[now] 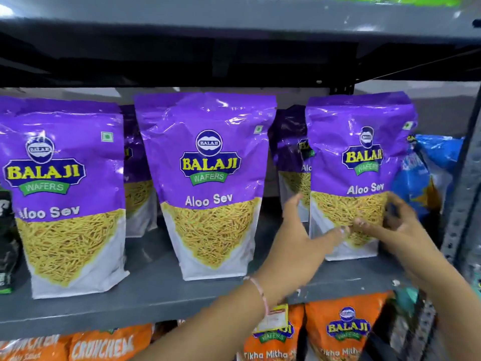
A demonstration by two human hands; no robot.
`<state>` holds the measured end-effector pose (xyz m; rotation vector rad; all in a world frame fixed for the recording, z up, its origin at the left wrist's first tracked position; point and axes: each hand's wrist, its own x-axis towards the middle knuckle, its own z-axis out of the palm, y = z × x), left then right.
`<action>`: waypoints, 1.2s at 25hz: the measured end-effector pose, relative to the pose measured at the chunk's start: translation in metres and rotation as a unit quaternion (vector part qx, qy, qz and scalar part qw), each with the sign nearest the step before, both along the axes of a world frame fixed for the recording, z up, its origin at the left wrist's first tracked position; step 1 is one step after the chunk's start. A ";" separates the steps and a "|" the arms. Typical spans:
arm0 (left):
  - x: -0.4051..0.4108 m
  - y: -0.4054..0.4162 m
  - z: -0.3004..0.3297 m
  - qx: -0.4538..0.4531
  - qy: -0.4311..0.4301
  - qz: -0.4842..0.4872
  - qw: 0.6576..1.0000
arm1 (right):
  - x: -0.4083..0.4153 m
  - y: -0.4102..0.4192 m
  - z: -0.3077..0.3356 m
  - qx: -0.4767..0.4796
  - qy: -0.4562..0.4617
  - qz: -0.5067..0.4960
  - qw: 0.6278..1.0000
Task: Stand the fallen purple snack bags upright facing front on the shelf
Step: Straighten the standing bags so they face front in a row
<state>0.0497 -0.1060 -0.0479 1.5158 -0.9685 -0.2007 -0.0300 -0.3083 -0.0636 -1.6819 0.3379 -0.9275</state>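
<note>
Three purple Aloo Sev snack bags stand upright and face front on the grey shelf (156, 295): the left bag (65, 165), the middle bag (208, 152) and the right bag (359, 142). More purple bags (291, 152) stand behind them in shadow. My left hand (307, 230) lies with its fingers on the lower front of the right bag, thumb raised off its left edge. My right hand (390, 225) curls around that bag's lower right edge, fingertips on the front. Both hands are blurred.
A blue snack bag (426, 173) leans right beside the right purple bag, against the perforated metal upright (466, 204). A dark bag (5, 243) stands at the far left. Orange snack bags (346, 332) fill the shelf below. Another shelf board hangs close overhead.
</note>
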 end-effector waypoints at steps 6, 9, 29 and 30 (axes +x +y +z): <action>0.043 -0.065 -0.019 0.030 0.023 0.058 0.998 | 0.009 -0.012 -0.003 0.007 0.009 0.055 0.998; 0.047 -0.075 -0.011 -0.008 0.019 0.031 0.999 | 0.020 -0.027 -0.010 0.008 0.001 0.064 0.998; 0.008 -0.054 -0.006 -0.030 0.079 0.046 0.995 | -0.005 -0.014 -0.014 0.002 -0.008 0.098 0.995; 0.005 -0.053 0.004 -0.060 0.110 0.062 0.990 | -0.003 -0.015 -0.009 0.021 -0.025 0.095 0.995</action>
